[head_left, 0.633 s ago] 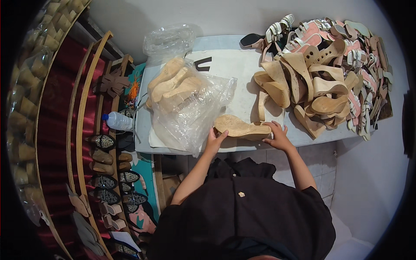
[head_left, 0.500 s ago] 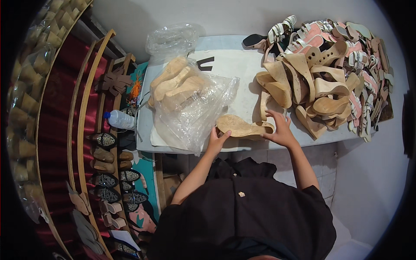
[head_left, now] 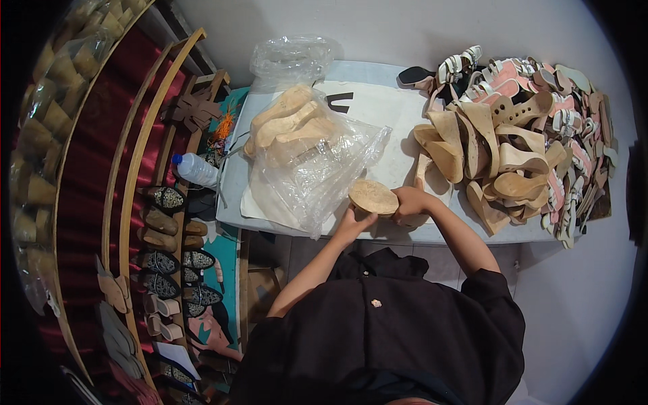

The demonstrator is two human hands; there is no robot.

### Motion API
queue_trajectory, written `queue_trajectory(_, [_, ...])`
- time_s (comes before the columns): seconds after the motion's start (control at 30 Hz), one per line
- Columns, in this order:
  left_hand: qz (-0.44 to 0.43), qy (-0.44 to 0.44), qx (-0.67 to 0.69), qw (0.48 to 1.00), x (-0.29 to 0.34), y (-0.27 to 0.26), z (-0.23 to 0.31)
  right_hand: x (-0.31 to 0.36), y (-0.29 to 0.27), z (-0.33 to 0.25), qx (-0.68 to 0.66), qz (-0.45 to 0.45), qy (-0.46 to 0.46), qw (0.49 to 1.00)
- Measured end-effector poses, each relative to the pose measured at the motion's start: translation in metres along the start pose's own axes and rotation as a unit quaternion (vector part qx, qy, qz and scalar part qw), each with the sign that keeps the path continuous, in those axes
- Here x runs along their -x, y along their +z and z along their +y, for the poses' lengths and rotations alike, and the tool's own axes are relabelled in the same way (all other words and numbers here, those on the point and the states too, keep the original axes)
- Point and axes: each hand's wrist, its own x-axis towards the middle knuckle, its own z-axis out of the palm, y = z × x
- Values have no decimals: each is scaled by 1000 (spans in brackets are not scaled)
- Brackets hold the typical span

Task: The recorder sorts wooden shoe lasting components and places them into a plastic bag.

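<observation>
Near the table's front edge, both hands hold a pale wooden wedge shoe sole [head_left: 373, 196]. My left hand [head_left: 358, 221] grips it from below at the near left, thumb along its edge. Closed round its right end is my right hand [head_left: 410, 202], which hides that part of the sole. Just left of it lies a clear plastic bag [head_left: 317, 182] with several similar wooden soles [head_left: 290, 125] in and under its film. To the right is a heap of bare wooden wedge soles [head_left: 476, 142], some with drilled holes.
White and pink strappy sandals [head_left: 499, 77] pile up at the far right. Crumpled clear plastic [head_left: 290, 57] sits at the back left of the table [head_left: 236, 182]. Along the left, a wooden rack [head_left: 128, 175] holds shoes, and a water bottle [head_left: 196, 170] rests by the table's edge.
The wooden sole has been turned from lying sideways to pointing one rounded end upward. My right hand has closed round its right end. The view has shifted slightly.
</observation>
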Motion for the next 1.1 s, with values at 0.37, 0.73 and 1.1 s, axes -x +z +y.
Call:
queue_trajectory(0.37, [150,75,-315,934,-27,3,-9,-20,27,18,-104,87,40,990])
queue_trajectory(0.73, [32,-12,103,994,-13,18,15,-11,31,-30,-163,160,195,954])
queue_trajectory(1.1, [-126,-46,102,986,-8,25,25,-4,63,6,-399,85,77,910])
